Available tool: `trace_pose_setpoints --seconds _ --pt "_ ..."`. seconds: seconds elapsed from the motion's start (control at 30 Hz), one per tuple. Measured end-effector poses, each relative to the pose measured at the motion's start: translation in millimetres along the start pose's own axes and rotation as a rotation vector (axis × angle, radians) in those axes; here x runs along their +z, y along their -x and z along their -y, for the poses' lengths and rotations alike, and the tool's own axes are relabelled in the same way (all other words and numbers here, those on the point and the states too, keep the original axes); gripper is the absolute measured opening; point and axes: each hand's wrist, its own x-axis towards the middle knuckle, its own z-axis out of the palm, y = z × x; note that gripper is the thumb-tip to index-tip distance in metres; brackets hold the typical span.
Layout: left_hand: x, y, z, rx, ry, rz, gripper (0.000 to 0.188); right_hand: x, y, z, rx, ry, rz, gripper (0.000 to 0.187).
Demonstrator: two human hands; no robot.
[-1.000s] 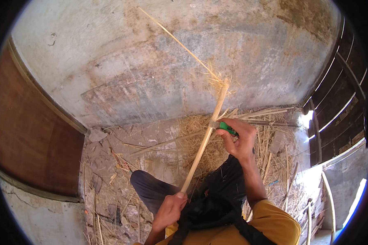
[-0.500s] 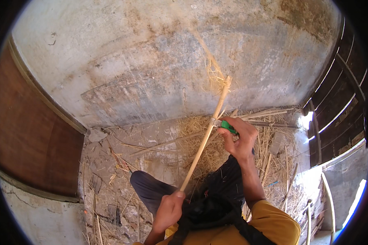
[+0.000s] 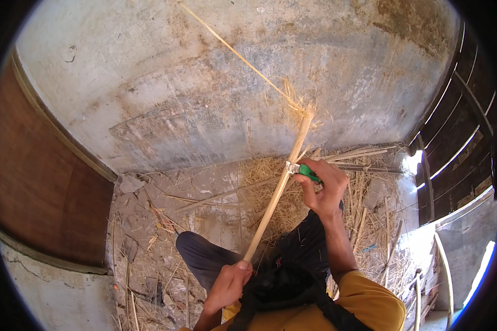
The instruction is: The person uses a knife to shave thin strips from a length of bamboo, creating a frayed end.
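A pale wooden stick (image 3: 269,214), perhaps bamboo, slants away from my lap towards the wall. My left hand (image 3: 228,285) grips its near end, thumb on top. In my right hand (image 3: 326,186) is a green utility knife (image 3: 309,172), its blade resting against the stick about midway along. Curled shavings (image 3: 294,100) cling around the stick's far end. From there a long thin strip (image 3: 232,49) reaches up and left in front of the wall; how it joins the stick is hard to make out.
Straw-like shavings (image 3: 259,172) and loose sticks (image 3: 364,151) litter the floor between my legs and the stained wall (image 3: 193,105). A brown wooden panel (image 3: 47,176) stands on the left. Dark slats (image 3: 461,127) with light gaps are on the right.
The thin strip beyond the stick's far end, blurred and steeper before, now shows sharply and leans further left. The stick looks slightly turned. Both hands stay almost in place.
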Motion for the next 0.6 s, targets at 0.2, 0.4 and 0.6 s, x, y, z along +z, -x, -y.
trace_pose_setpoints --seconds 0.2,0.4,0.6 --pt "0 5 5 -0.142 0.205 0.029 0.049 0 -4 -4 0.047 -0.04 -0.032 0.028" --pt "-2 6 6 -0.05 0.026 -0.026 0.045 3 -4 0 0.048 -0.008 -0.021 0.025" --pt "6 15 -11 0.017 -0.372 -0.096 0.036 -6 -15 -82 0.565 0.211 -0.22 0.037"
